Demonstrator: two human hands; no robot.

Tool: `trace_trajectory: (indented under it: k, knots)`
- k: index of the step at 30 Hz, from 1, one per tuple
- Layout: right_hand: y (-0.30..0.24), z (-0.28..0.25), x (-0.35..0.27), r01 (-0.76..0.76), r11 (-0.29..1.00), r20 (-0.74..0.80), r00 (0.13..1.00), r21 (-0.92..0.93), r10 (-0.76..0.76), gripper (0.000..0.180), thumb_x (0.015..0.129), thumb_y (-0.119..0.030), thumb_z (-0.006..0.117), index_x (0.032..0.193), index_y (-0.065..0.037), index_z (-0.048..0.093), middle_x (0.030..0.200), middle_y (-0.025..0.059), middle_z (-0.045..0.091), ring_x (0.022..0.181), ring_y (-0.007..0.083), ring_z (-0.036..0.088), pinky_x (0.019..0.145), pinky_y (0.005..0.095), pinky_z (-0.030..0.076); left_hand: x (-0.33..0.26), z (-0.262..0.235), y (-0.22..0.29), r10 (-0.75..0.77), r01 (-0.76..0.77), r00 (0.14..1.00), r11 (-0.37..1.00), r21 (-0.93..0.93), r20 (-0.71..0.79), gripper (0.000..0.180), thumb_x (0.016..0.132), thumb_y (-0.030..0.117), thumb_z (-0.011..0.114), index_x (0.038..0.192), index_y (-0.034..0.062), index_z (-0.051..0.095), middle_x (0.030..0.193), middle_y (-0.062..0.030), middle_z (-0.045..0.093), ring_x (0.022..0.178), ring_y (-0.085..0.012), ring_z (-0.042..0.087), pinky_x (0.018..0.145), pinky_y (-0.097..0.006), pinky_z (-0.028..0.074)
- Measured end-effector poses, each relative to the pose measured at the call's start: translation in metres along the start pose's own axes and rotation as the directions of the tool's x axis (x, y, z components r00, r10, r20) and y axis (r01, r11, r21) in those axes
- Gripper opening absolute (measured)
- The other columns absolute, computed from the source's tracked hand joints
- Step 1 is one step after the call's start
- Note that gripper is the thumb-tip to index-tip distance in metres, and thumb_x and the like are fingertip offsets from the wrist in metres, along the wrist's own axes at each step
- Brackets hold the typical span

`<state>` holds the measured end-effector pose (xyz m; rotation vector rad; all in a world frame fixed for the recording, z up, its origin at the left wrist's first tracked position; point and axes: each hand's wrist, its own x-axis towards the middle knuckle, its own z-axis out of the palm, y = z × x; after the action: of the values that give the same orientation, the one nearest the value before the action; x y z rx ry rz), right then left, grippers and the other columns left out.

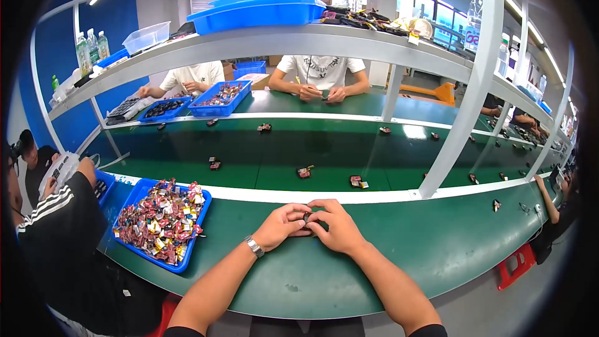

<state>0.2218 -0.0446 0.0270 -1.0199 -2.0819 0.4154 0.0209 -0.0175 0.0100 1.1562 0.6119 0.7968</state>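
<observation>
Head view: fingers cover most of the small dark piece (306, 217), so its full outline and any detail on it cannot be made out. It sits between the 2 hands, at the right of the left hand's (281, 228) fingertips and at the left of the right hand's (337, 228). Both hands pinch it with thumb and bent fingers, nearly meeting around it, just above the green table (293, 281) and near its far white rail (256, 196). Whether the piece touches the tabletop is unclear.

A metal-banded watch (254, 246) circles the left wrist; both forearms run out of sight at the lower edge, where only the ends of dark sleeves show.

Left of the left hand, on the table, a blue tray (181, 267) is heaped with small red, white and yellow pieces (159, 221), too jumbled to tell apart or count. Beyond the rail, similar pieces lie scattered on a green strip (262, 153), among them 1 red-and-black piece (304, 171) straight ahead of the hands and 1 more (358, 181) to its right.

At the far side, a raised shelf (268, 40) hides the head of a co-worker in a white shirt (321, 72); what that person holds is too small to identify. Another co-worker in black (68, 224), at left, is partly lost in the dark rim.
</observation>
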Motion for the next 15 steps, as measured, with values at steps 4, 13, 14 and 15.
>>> trace_trajectory:
  k: [4,13,14,15]
  knots:
    - [0.004,0.000,-0.003,0.040,0.998,0.057,0.997,0.052,-0.043,0.009,0.083,-0.012,0.069,0.089,-0.007,0.067,0.127,0.0080,0.055,0.120,0.0274,0.049,0.095,0.0377,0.047,0.001,-0.004,-0.003,-0.018,0.017,1.000,0.999,0.042,0.020,0.029,0.096,0.000,0.048,0.124,0.0006,0.047,0.117,-0.0124,0.060,0.110,-0.0214,0.061,0.098,-0.040,0.053]
    - [0.002,0.006,-0.005,-0.035,0.999,-0.088,0.995,0.007,0.035,0.009,0.083,-0.012,0.069,0.090,-0.008,0.070,0.120,0.0082,0.060,0.117,0.0277,0.052,0.097,0.0378,0.045,0.004,-0.006,-0.005,-0.021,0.021,1.000,0.997,-0.077,0.010,0.024,0.096,0.003,0.051,0.120,0.0039,0.048,0.116,-0.0108,0.061,0.108,-0.0210,0.062,0.097,-0.041,0.053]
    - [0.001,0.007,-0.005,-0.033,0.999,-0.089,0.995,0.010,0.033,0.009,0.083,-0.012,0.069,0.090,-0.008,0.070,0.120,0.0082,0.060,0.117,0.0277,0.052,0.097,0.0378,0.045,0.003,-0.008,-0.005,-0.011,0.013,1.000,0.997,-0.082,0.019,0.024,0.096,0.003,0.051,0.120,0.0043,0.049,0.117,-0.0106,0.061,0.108,-0.0207,0.062,0.096,-0.040,0.054]
    - [0.001,0.009,-0.004,-0.029,1.000,-0.108,0.994,0.000,0.029,0.009,0.082,-0.012,0.069,0.090,-0.008,0.071,0.119,0.0076,0.061,0.114,0.0275,0.053,0.096,0.0377,0.045,0.002,-0.008,-0.005,-0.002,0.004,1.000,0.996,-0.087,0.028,0.025,0.096,0.003,0.051,0.120,0.0048,0.049,0.117,-0.0104,0.061,0.109,-0.0205,0.062,0.095,-0.040,0.054]
